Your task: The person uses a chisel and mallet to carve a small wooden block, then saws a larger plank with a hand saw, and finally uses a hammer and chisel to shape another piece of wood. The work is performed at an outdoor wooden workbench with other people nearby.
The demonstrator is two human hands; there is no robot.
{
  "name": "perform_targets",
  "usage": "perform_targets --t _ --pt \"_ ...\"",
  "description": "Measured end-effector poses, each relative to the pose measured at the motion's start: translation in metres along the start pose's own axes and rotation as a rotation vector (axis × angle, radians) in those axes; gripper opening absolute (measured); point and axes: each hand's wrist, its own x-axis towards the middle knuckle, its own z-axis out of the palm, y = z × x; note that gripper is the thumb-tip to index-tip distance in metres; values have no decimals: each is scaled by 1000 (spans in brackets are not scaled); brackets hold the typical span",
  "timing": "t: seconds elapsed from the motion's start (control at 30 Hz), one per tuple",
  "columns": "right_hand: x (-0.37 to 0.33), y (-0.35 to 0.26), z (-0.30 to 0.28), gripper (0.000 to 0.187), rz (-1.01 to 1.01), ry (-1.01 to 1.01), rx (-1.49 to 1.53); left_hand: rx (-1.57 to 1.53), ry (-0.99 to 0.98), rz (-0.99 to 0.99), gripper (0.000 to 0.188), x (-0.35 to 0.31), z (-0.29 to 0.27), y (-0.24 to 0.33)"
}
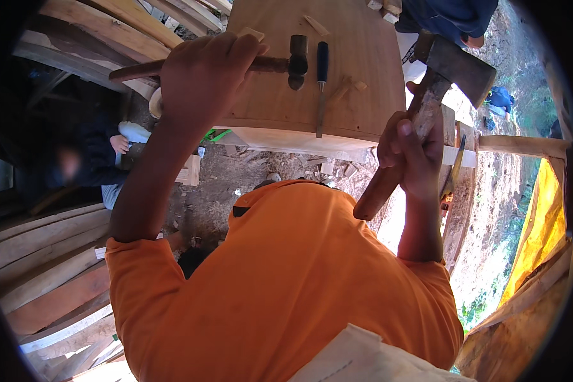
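Note:
My left hand (205, 79) is wrapped round the wooden handle of a ball-peen hammer (298, 60), its metal head pointing right over the table. Raised at the right, a hatchet (458, 67) with a broad dark blade is gripped by its worn wooden handle in my right hand (415, 153). A chisel (323, 63) with a blue handle lies on the wooden tabletop (267, 105), just right of the hammer head, its blade toward the near edge. Small wood offcuts (340, 89) lie beside the chisel.
Long planks (57, 267) are stacked at the left. One person (92, 159) sits at the far left; another person (449, 16) is beyond the table's right corner. A yellow-handled saw (453, 169) stands by a post at the right. Wood chips (325, 169) litter the ground.

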Motion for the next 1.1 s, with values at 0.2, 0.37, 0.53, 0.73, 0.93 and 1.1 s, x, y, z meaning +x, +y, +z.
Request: perform_targets --t 0.2,0.37,0.53,0.73,0.93,1.1 --pt "-9 6 13 64 -47 98 -105 -360 -186 -277 19 -8 -2 6" --pt "-15 21 26 59 162 -52 -415 -669 -245 -439 24 -12 13 36" --pt "-3 -16 -5 56 -258 53 -250 -685 -347 -581 23 -32 8 19" --pt "-15 12 17 52 -153 -111 -685 -638 -323 -494 21 -31 27 27" --pt "-25 -10 10 44 -60 -14 -325 -654 -432 -578 23 -46 5 25" --pt "-12 -3 0 36 -139 19 -538 -654 -416 -647 27 -40 8 26"
